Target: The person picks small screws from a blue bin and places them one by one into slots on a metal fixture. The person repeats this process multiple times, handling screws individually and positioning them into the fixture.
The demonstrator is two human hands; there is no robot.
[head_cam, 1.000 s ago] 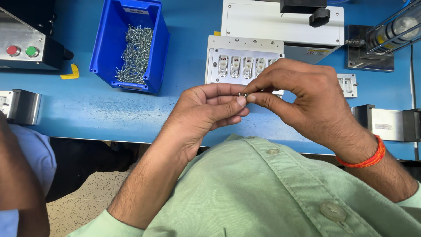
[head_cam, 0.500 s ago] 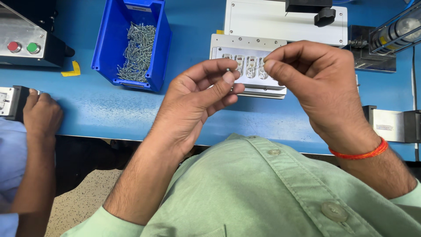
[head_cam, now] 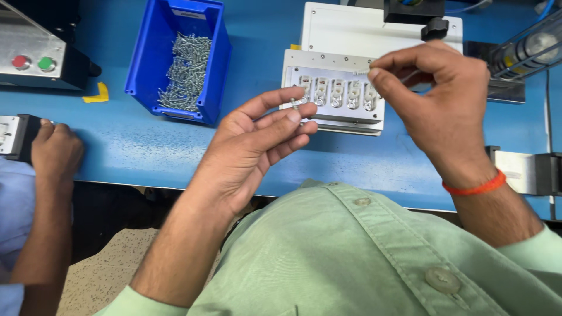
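My left hand (head_cam: 257, 140) hovers over the blue bench with its fingers half curled, and small screws (head_cam: 296, 107) rest at its fingertips. My right hand (head_cam: 436, 102) pinches one small screw (head_cam: 362, 71) between thumb and forefinger, just above the right end of a white fixture plate (head_cam: 333, 117). The plate holds a row of several small metal parts (head_cam: 336, 93). An orange band circles my right wrist.
A blue bin (head_cam: 143, 76) of loose screws stands at the back left. A box with a red and a green button (head_cam: 29, 55) is at the far left. A co-worker's hand (head_cam: 55, 152) rests on the bench edge. A white machine base (head_cam: 374, 29) sits behind the plate.
My hands have separated: the right one has lifted a screw away to the right over the plate, and the left has opened a little. The co-worker's hand has appeared at the left.
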